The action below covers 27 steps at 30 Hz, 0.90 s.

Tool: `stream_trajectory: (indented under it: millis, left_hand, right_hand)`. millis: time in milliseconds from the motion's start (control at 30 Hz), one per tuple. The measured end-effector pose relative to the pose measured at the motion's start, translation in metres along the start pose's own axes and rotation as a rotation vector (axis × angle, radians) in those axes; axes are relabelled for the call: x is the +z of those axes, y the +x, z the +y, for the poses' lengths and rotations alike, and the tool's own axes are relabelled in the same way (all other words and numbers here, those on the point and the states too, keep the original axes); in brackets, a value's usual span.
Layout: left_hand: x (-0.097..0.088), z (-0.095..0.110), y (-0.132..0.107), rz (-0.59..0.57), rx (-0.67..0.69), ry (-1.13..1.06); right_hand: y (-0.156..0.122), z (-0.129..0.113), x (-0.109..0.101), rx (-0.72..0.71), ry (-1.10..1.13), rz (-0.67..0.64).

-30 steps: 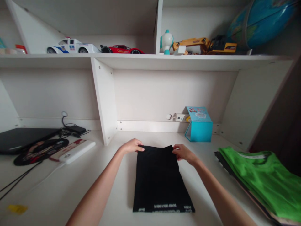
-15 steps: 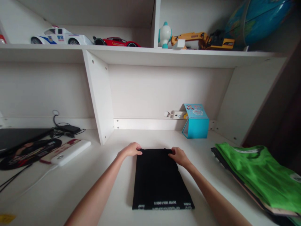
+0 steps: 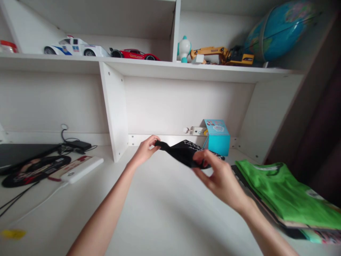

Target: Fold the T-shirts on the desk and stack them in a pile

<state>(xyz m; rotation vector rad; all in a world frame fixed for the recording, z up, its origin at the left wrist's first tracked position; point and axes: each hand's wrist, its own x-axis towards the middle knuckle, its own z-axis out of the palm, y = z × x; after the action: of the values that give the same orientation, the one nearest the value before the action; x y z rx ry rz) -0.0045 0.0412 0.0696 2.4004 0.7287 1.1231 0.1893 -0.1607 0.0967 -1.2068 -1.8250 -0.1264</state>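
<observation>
A folded black shirt [image 3: 179, 153] with white lettering is held up off the desk between both hands, seen nearly edge-on and tilted. My left hand [image 3: 145, 150] pinches its left corner between thumb and fingers. Closer to the camera, my right hand [image 3: 221, 179] grips the near right edge, fingers curled over the cloth and partly hiding it. Part of the white print shows on the far side, in front of a blue desk calendar [image 3: 218, 142]. To the right lies a stack of folded clothes with a green T-shirt [image 3: 282, 192] on top.
At the left of the white desk [image 3: 160, 220] lie a white power strip [image 3: 85, 170], a black laptop [image 3: 23, 154] and cables. A divider panel [image 3: 113, 113] stands behind my left hand. The shelf [image 3: 149, 69] above holds toy cars and a globe [image 3: 279, 32].
The black shirt has come up off the desk and tilted, its lettered end swinging to the far side. My right hand has shifted right and nearer; my left rose slightly. The view turned slightly.
</observation>
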Motion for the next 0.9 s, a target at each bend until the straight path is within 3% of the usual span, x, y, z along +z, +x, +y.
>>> stream_trajectory:
  millis: [100, 200, 300, 400, 467, 567, 767, 900]
  left_hand:
    - [0.013, -0.026, -0.014, -0.135, -0.153, 0.152]
    - [0.027, -0.029, -0.032, -0.228, -0.203, 0.336]
    - [0.043, 0.001, -0.054, -0.313, -0.145, 0.391]
    - [0.062, 0.038, -0.079, -0.426, -0.081, 0.368]
    - [0.073, 0.053, -0.095, -0.529, -0.065, 0.354]
    - [0.080, 0.056, -0.109, -0.606, -0.077, 0.417]
    - [0.083, 0.036, -0.104, -0.430, -0.293, 0.708]
    - [0.090, 0.032, -0.106, -0.429, -0.420, 0.639]
  right_hand:
    - [-0.012, -0.015, 0.003, -0.033, 0.077, -0.366]
    - [-0.016, 0.015, 0.006, 0.056, 0.051, -0.418]
    - [-0.021, 0.073, 0.019, 0.178, -0.072, -0.388]
    - [-0.036, 0.124, 0.042, 0.261, -0.180, -0.520]
    - [-0.050, 0.141, 0.054, 0.279, -0.215, -0.595]
    - [-0.070, 0.137, 0.058, 0.302, -0.266, -0.609]
    - [-0.085, 0.080, 0.038, 0.388, -0.419, -0.610]
    - [-0.077, 0.061, 0.046, 0.357, -0.404, -0.568]
